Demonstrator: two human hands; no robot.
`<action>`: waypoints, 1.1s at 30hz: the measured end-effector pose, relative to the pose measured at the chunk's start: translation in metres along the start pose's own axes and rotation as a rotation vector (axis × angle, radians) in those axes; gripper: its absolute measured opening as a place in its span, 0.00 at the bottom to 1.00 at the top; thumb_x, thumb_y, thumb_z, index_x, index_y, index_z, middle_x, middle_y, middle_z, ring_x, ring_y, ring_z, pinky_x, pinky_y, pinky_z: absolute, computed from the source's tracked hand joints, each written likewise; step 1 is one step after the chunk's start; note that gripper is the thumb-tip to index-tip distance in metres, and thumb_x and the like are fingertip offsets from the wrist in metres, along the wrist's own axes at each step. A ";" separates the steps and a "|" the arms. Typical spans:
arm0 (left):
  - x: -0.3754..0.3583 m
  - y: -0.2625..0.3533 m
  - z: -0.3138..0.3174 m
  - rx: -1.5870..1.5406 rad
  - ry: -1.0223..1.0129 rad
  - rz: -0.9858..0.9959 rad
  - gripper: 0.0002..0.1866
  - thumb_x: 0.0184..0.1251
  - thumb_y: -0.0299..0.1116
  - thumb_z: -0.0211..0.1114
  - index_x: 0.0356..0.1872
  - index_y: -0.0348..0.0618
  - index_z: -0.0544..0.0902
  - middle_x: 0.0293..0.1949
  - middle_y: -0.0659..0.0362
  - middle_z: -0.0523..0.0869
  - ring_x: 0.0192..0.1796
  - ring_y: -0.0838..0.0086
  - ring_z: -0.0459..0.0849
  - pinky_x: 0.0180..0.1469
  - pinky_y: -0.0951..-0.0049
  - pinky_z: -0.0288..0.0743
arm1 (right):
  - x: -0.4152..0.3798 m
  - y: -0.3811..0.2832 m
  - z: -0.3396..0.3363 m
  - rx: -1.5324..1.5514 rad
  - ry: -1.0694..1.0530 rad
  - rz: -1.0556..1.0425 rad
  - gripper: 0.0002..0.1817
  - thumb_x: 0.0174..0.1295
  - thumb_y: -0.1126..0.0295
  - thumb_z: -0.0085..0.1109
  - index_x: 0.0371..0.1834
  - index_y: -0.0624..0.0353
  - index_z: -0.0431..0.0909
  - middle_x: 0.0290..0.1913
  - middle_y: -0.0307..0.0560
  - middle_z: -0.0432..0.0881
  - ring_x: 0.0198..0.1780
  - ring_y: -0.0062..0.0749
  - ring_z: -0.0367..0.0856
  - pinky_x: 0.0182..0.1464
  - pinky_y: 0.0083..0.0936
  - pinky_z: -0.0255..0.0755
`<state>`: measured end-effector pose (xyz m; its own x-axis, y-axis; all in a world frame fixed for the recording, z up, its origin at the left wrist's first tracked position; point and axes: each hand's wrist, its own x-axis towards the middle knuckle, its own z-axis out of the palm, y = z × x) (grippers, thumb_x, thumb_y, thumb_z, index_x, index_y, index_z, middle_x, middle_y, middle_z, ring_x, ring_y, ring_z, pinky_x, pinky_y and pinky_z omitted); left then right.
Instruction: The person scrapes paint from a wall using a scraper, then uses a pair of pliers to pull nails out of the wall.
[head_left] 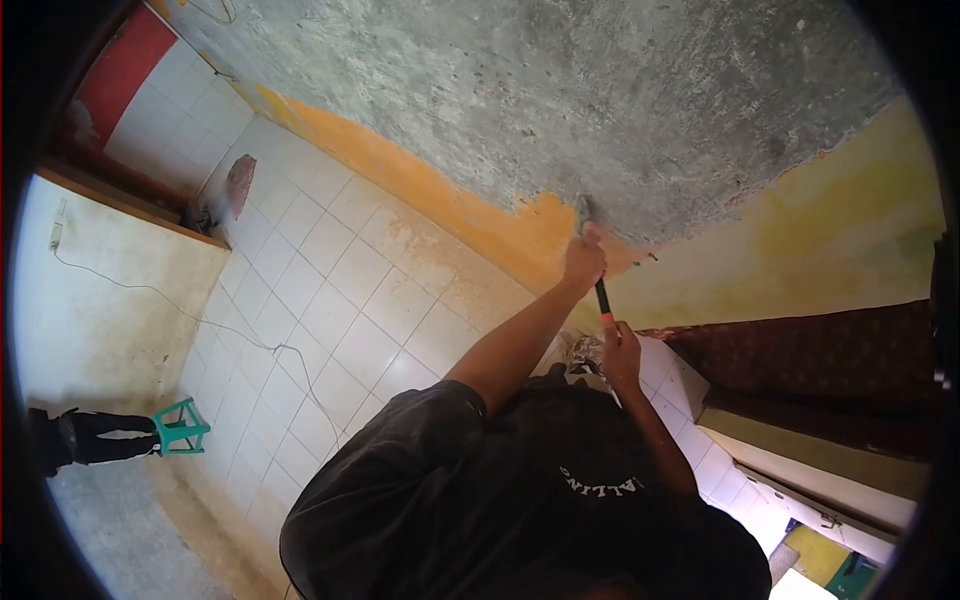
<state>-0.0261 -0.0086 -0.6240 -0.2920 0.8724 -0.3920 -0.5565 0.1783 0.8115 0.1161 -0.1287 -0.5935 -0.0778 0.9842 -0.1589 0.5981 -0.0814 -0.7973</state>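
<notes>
A long-handled tool (603, 298) with a black and orange handle is held in both hands. My left hand (584, 262) wraps round its upper part, close to the head. Lower down, my right hand (621, 352) is closed round the handle's end. The tool's greyish head (584, 212) is against or very near the wall (600, 120), where bare grey plaster borders orange paint (540, 235). Motion blurs the head, so its exact shape cannot be made out.
White floor tiles (350, 320) spread to the left, with a thin cable (275, 348) across them. A green stool (182, 428) stands at the far left beside dark cloth (115, 437). Dark red patterned cloth (820, 360) and a ledge (800, 440) are at the right.
</notes>
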 end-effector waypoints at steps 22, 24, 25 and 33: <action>-0.056 -0.019 0.052 -0.104 -0.241 -0.116 0.21 0.76 0.53 0.47 0.39 0.43 0.68 0.14 0.65 0.62 0.12 0.77 0.63 0.16 0.70 0.63 | -0.036 0.053 -0.048 0.166 -0.089 0.053 0.18 0.73 0.55 0.48 0.41 0.62 0.73 0.20 0.41 0.70 0.21 0.22 0.69 0.26 0.24 0.64; -0.068 -0.032 0.068 -0.101 -0.253 -0.142 0.22 0.75 0.54 0.47 0.39 0.42 0.68 0.14 0.66 0.63 0.12 0.77 0.64 0.17 0.70 0.64 | -0.047 0.058 -0.065 0.317 -0.153 0.285 0.18 0.73 0.55 0.48 0.44 0.60 0.73 0.18 0.36 0.67 0.20 0.18 0.68 0.24 0.19 0.62; -0.070 -0.036 0.074 -0.111 -0.258 -0.142 0.22 0.75 0.54 0.47 0.39 0.42 0.68 0.14 0.66 0.63 0.12 0.77 0.64 0.17 0.70 0.64 | -0.050 0.065 -0.069 0.304 -0.155 0.259 0.18 0.73 0.54 0.47 0.45 0.60 0.73 0.17 0.36 0.67 0.19 0.18 0.67 0.23 0.19 0.60; -0.067 -0.023 0.070 -0.072 -0.125 -0.080 0.23 0.76 0.54 0.45 0.43 0.40 0.69 0.14 0.67 0.62 0.13 0.78 0.64 0.18 0.72 0.62 | -0.033 0.049 -0.085 0.391 -0.314 0.255 0.20 0.74 0.52 0.46 0.51 0.59 0.72 0.16 0.34 0.65 0.12 0.17 0.61 0.14 0.19 0.57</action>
<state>0.0609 -0.0394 -0.5864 -0.1483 0.9075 -0.3931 -0.6300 0.2197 0.7449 0.2160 -0.1521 -0.5778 -0.2385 0.8366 -0.4932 0.2933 -0.4220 -0.8578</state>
